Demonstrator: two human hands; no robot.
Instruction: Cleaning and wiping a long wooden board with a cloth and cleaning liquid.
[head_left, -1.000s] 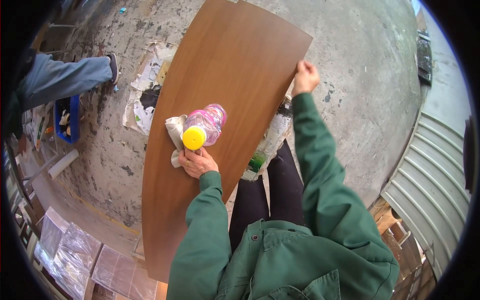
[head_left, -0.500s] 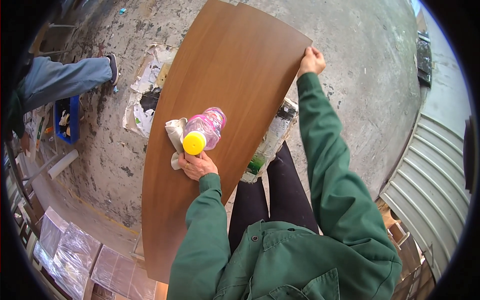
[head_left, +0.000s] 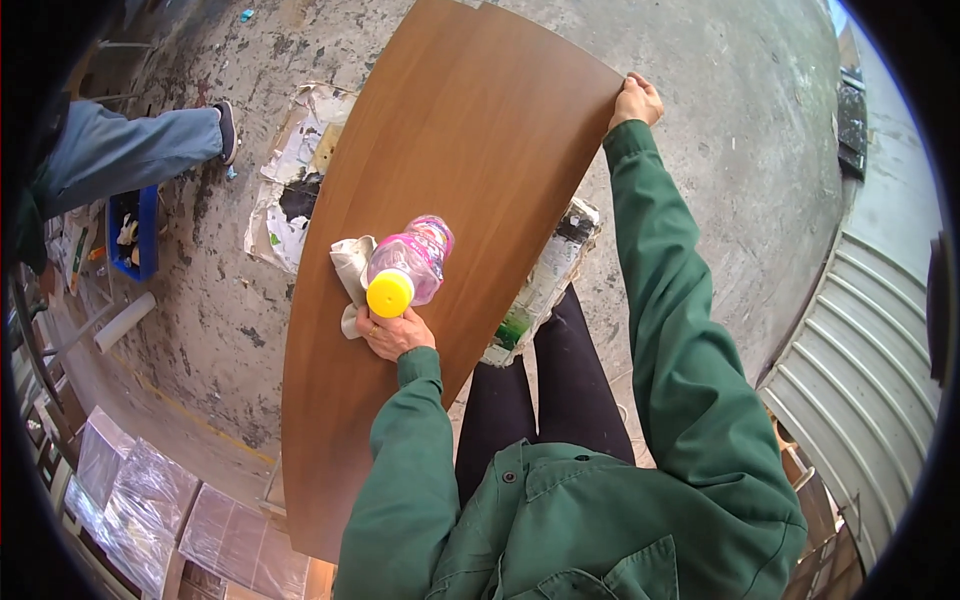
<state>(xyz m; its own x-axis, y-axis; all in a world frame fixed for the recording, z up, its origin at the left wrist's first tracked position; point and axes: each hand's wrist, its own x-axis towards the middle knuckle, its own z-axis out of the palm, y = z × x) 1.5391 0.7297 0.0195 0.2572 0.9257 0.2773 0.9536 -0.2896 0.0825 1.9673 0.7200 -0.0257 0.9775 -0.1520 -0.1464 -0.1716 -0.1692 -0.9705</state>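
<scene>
A large brown wooden panel (head_left: pixel 450 130) with a curved edge lies before me. Upon it, a clear pink-tinted plastic bottle (head_left: pixel 420 262) is tilted, its yellow cap (head_left: pixel 390 293) toward me. My left hand (head_left: pixel 398 334) is closed at the bottle's neck, with some fingers hidden by the cap. A crumpled off-white cloth (head_left: pixel 352 266) lies against the bottle and reaches under the fingers of that hand. My right hand (head_left: pixel 637 101) is at the panel's far right corner, its fingers bent and pressed together at the edge.
Worn, paint-spattered supports show beside the panel, one left (head_left: pixel 290 180) and one right (head_left: pixel 545 275). At the left are another person's leg (head_left: pixel 150 145) and a blue crate (head_left: pixel 146 235). Plastic-wrapped packages (head_left: pixel 145 500) lie at lower left. A ribbed metal shutter (head_left: pixel 850 350) stands right.
My right hand has shifted slightly up and to the right along the panel's corner. My left hand, the bottle and the cloth have hardly moved.
</scene>
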